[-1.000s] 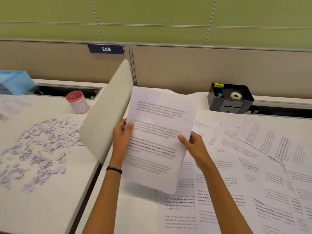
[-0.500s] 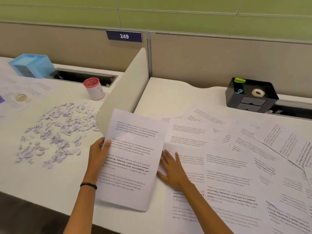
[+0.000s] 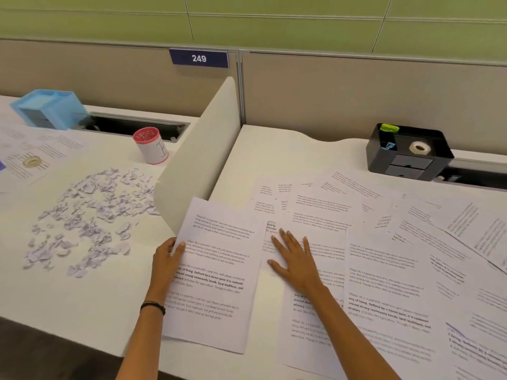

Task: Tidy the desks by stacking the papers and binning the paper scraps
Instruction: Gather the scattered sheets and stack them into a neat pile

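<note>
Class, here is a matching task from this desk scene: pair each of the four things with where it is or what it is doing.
Things:
1. left hand
2. right hand
3. paper scraps
4. white tape roll

Places or states:
A. in the black organiser
B. scattered on the left desk
C. flat on the spread papers
D. gripping the edge of a printed sheet

Pairs: 1-D, 2-C, 3-B, 4-A

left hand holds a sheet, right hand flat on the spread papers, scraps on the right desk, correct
Not quite: the head view shows the paper scraps on the left desk, past the divider. The left hand does hold the sheet, and the right hand lies flat on the spread papers.
</note>
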The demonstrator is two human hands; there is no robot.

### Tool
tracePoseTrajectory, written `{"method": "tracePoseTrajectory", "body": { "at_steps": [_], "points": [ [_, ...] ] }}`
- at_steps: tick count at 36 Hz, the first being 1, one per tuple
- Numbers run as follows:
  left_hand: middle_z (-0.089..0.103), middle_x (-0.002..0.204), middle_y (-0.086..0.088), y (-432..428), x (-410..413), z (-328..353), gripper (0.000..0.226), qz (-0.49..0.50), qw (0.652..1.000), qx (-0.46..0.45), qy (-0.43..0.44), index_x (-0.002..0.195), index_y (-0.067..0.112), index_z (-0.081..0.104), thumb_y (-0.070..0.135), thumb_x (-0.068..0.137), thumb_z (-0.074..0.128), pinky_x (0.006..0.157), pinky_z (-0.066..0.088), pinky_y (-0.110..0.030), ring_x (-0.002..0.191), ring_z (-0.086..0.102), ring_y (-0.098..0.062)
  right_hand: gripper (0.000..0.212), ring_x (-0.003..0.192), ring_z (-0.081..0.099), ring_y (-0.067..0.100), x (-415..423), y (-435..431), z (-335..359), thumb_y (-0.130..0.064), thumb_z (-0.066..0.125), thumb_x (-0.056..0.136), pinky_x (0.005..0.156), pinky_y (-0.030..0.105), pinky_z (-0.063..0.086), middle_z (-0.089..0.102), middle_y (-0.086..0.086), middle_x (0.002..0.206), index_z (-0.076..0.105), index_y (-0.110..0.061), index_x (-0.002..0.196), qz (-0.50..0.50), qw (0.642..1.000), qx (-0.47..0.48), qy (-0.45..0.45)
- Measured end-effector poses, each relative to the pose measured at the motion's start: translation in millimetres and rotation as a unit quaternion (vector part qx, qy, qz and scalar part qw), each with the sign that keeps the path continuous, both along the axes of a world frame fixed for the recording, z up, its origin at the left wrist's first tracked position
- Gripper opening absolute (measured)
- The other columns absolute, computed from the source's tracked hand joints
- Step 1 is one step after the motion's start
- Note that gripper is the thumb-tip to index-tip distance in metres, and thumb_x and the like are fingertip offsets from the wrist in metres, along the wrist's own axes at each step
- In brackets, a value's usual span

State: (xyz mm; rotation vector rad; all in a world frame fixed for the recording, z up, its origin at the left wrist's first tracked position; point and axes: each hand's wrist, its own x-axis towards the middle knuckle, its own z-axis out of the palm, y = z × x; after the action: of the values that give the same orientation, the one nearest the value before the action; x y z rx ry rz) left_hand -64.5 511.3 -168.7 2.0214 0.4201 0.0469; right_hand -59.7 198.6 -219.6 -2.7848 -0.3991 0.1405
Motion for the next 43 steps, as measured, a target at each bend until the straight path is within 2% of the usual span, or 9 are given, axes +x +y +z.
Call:
{"method": "tracePoseTrajectory", "body": {
  "at_steps": [5,13,18,23,27,30,32,38,43],
  "points": [
    [0.069,0.090,-0.004,3.2,2.3,-7.4,0.015,0.001,0.998,0.048,0.042,0.095,0.014,0.063,0.024,0.095,0.053,0.079,0.052,-0.047,0.083,0.065,-0.025,0.079,0.142,-0.011,0.007,7.0,-13.7,0.5,-0.073,0.002,0.080,0.114,0.038,-0.016,-0.010,-0.012,0.153,0.005,-0.033,0.147,-0.016,1.000,0.004,0.002],
    [0.067,0.099,-0.009,-2.2,1.9,-3.2,0.020,-0.016,0.982,0.159,0.098,0.099,0.011,0.059,0.028,0.095,0.050,0.063,0.039,-0.031,0.080,0.059,-0.025,0.077,0.142,-0.010,0.007,16.7,-27.8,-0.9,-0.072,0.005,0.082,0.114,0.039,-0.015,-0.007,-0.010,0.155,0.004,-0.032,0.147,-0.031,1.000,0.003,0.002],
    [0.062,0.112,-0.012,-9.0,4.7,7.4,0.034,-0.009,0.942,0.315,0.119,0.122,0.010,0.051,0.030,0.095,0.049,0.076,0.043,-0.037,0.101,0.058,-0.032,0.076,0.142,-0.012,0.006,17.2,-28.0,-1.2,-0.071,0.006,0.082,0.114,0.039,-0.016,-0.010,-0.012,0.154,0.002,-0.033,0.148,-0.032,0.999,0.001,0.005],
    [0.054,0.117,-0.016,-38.6,18.7,29.3,0.042,-0.045,0.892,0.426,0.146,0.123,0.004,0.049,0.037,0.096,0.043,0.078,0.042,-0.039,0.109,0.048,-0.031,0.075,0.142,-0.012,0.005,17.1,-29.1,-1.0,-0.071,0.005,0.083,0.115,0.038,-0.015,-0.011,-0.013,0.153,0.004,-0.033,0.148,-0.030,0.999,0.011,0.001],
    [0.053,0.125,-0.012,-68.3,34.9,41.6,0.047,-0.088,0.902,0.408,0.115,0.134,0.013,0.044,0.041,0.097,0.041,0.084,0.044,-0.039,0.113,0.050,-0.029,0.065,0.143,0.008,0.004,20.9,-36.9,7.2,-0.061,0.014,0.089,0.118,0.036,-0.002,0.010,-0.012,0.155,0.020,-0.032,0.147,-0.031,0.998,0.062,-0.001],
    [0.056,0.124,-0.007,-93.7,53.8,39.6,0.044,-0.127,0.935,0.323,0.075,0.131,0.018,0.048,0.042,0.095,0.046,0.088,0.045,-0.038,0.112,0.054,-0.024,0.063,0.137,0.028,0.008,27.4,-51.4,17.3,-0.061,0.015,0.090,0.115,0.033,0.019,0.029,-0.009,0.151,0.036,-0.028,0.141,-0.048,0.989,0.138,-0.008],
    [0.057,0.124,-0.006,-111.8,68.3,35.3,0.042,-0.158,0.947,0.273,0.061,0.129,0.019,0.050,0.042,0.094,0.049,0.090,0.045,-0.038,0.112,0.054,-0.023,0.059,0.134,0.034,0.012,31.9,-64.5,22.2,-0.057,0.021,0.092,0.111,0.027,0.020,0.035,-0.004,0.148,0.043,-0.024,0.136,-0.072,0.986,0.149,-0.030],
    [0.042,0.136,-0.013,-166.9,112.7,20.7,0.050,-0.207,0.955,0.202,0.059,0.136,0.012,0.042,0.033,0.093,0.055,0.096,0.037,-0.037,0.129,0.035,-0.028,0.035,0.134,0.034,0.023,44.5,-114.4,22.8,-0.023,0.043,0.097,0.111,0.035,0.025,0.038,0.006,0.146,0.051,-0.015,0.130,-0.193,0.962,0.172,-0.082],
    [0.034,0.138,-0.018,-192.0,140.2,7.4,0.060,-0.171,0.952,0.241,0.080,0.140,0.005,0.034,0.034,0.092,0.055,0.098,0.036,-0.037,0.129,0.030,-0.030,0.037,0.137,0.026,0.028,52.3,-146.6,24.9,-0.014,0.047,0.095,0.112,0.035,0.020,0.030,0.013,0.149,0.048,-0.008,0.132,-0.315,0.923,0.201,-0.087]
  ]
}}
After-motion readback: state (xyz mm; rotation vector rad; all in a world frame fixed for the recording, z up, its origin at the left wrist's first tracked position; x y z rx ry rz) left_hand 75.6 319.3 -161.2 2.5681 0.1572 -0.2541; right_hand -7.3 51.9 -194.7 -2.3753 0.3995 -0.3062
